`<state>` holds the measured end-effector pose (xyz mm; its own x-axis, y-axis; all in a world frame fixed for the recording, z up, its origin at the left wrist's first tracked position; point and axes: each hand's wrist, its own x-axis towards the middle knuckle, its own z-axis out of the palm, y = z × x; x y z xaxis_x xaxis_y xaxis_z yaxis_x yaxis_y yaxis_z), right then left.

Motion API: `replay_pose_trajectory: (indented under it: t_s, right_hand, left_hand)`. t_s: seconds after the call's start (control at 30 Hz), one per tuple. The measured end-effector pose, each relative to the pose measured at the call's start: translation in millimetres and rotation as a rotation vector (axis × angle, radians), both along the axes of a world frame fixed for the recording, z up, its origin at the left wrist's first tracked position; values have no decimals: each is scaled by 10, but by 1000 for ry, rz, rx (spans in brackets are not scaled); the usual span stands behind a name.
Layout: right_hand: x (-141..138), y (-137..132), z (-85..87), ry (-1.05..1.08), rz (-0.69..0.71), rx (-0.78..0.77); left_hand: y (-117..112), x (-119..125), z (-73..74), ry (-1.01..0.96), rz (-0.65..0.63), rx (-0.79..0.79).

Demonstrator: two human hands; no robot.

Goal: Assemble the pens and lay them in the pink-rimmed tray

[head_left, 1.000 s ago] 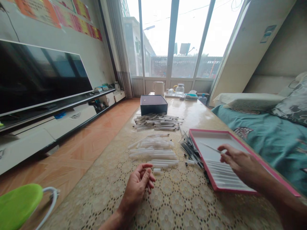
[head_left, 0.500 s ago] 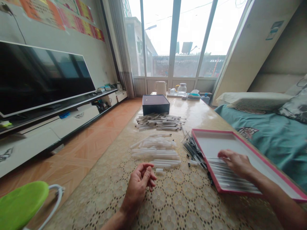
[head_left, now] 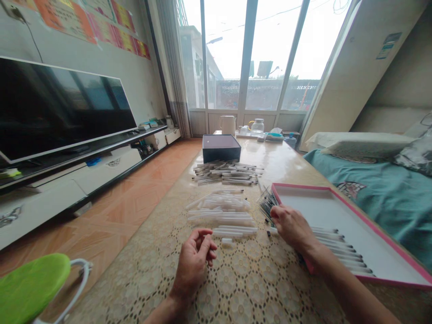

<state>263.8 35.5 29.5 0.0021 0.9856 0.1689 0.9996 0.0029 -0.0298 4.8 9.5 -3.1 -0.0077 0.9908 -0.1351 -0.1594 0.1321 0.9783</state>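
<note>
head view: at far left a tv (head_left: 64, 110) stands on a low cabinet (head_left: 101, 168), with a green seat (head_left: 33, 288) nearer. left hand (head_left: 195, 257) is above the patterned table (head_left: 243, 288), its fingers loosely curled with slight gaps, thumb near the index finger, nothing visible between them. just beyond it lie clear tubes (head_left: 221, 216) in rough rows, a short white piece (head_left: 227, 243) nearest. farther back, a heap of dark-ended tubes (head_left: 229, 174) sits against a dark box (head_left: 221, 153). right hand (head_left: 292, 227) is over the near end of the dark rods (head_left: 266, 202), beside the tray; its fingers bend downward, and i cannot tell whether they pinch a rod. at right, the pink-rimmed tray (head_left: 337, 208) holds a row of black-tipped tubes (head_left: 340, 253), side by side in its near part. a teal cover (head_left: 381, 193) lies beyond.
</note>
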Motion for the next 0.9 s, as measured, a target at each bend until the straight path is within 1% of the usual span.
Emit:
replay_pose_trajectory:
  t_s: [0.17,0.3,0.37,0.47,0.57,0.63,0.73,0.83,0.9]
  right_hand:
    - [-95,160,-104,-69,-61,-38]
    - [-148,240,-105,-83,-105,-84]
    - [-183,273,-89,-73,-135,-119]
    - [-218,326,-71,-43,-198,-171]
    - [-213,362,-57,1,-238,-180]
    - [-195,349,-38,38,-236,-150]
    - [-189,243,6,101,-196,-74]
    - [-262,42,31,174,-114,-25]
    - [-356,-114,11,279,-52,5]
  left_hand:
    - [3,-12,1,13,-1,4]
    - [7,-12,-37,53,-14,43]
    - [6,-11,-60,106,-28,84]
    - [-1,-3,-86,249,-32,176]
    - [-21,13,-79,384,-45,279]
    - [-52,18,-37,447,-68,316]
    - [-135,-5,93,574,-142,359]
    - [-211,-64,247,769,-304,440]
    - [-197,-105,308,910,-388,502]
